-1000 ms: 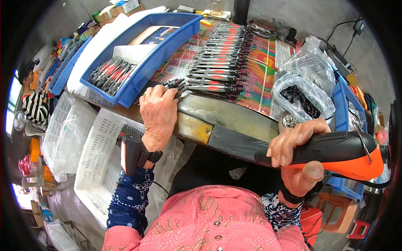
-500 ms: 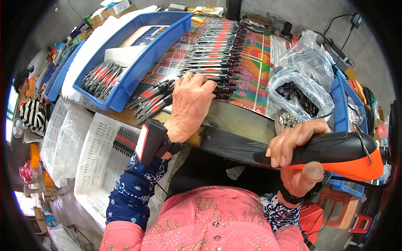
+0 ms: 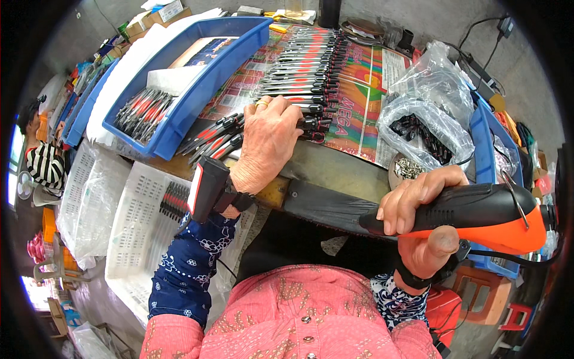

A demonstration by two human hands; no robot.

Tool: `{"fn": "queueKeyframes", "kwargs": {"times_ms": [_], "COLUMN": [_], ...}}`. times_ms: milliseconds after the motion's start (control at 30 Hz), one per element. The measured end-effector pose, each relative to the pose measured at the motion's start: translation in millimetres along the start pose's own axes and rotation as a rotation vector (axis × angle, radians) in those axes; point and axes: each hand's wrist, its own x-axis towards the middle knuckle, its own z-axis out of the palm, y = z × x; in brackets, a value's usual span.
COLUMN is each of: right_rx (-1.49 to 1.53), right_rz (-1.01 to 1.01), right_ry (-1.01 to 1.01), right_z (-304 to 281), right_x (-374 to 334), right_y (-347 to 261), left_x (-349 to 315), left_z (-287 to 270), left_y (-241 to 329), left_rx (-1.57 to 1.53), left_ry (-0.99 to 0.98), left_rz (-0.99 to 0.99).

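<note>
My left hand (image 3: 266,140) is closed over pens at the near end of a long row of black, grey and red pens (image 3: 306,66). Its fingertips are partly hidden under the knuckles. Left of this hand, more pens (image 3: 210,139) lie in a loose, slanting pile at the table edge. My right hand (image 3: 415,194) is wrapped round a black and orange electric screwdriver (image 3: 502,224), held sideways in front of the table's right side. The thumb stretches out below its body.
A blue tray (image 3: 173,128) with pens stands left, above a white perforated basket (image 3: 128,239). On the right are a clear plastic bag (image 3: 430,90) of black parts, a dish of small metal pieces (image 3: 408,169) and another blue bin (image 3: 487,143). A person in stripes (image 3: 45,164) is far left.
My left hand has shifted slightly left, still over the near pens. The right hand and screwdriver hold almost the same place; the whole view has moved a little.
</note>
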Motion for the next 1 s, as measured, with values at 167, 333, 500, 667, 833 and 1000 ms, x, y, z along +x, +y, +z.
{"fn": "queueKeyframes", "kwargs": {"times_ms": [167, 333, 500, 667, 833, 1000], "right_rx": [0.068, 0.271, 0.155, 0.060, 0.045, 0.036], "right_rz": [-0.056, -0.146, -0.222, -0.237, -0.234, -0.217], "right_ry": [-0.015, -0.119, -0.282, -0.322, -0.334, -0.345], "right_z": [1.1, -5.1, -8.1, -0.6, 5.4, 10.7], "right_x": [-2.7, 0.1, 3.1, 0.0, -1.3, -3.6], "right_y": [0.7, 5.4, 9.5, 7.7, 8.6, 11.3], "left_x": [-0.4, -16.6, -50.5, -76.7, -96.7, -105.5], "left_z": [-12.8, -33.1, -59.8, -69.3, -66.2, -59.4], "left_y": [10.7, 33.0, 61.6, 76.8, 88.1, 94.6], "left_rx": [-0.110, -0.407, -1.019, -1.430, -1.574, -1.616], "left_ry": [-0.003, 0.091, -0.201, -0.342, -0.369, -0.350], "left_rz": [-0.069, -0.100, -0.607, -0.920, -1.009, -1.102]}}
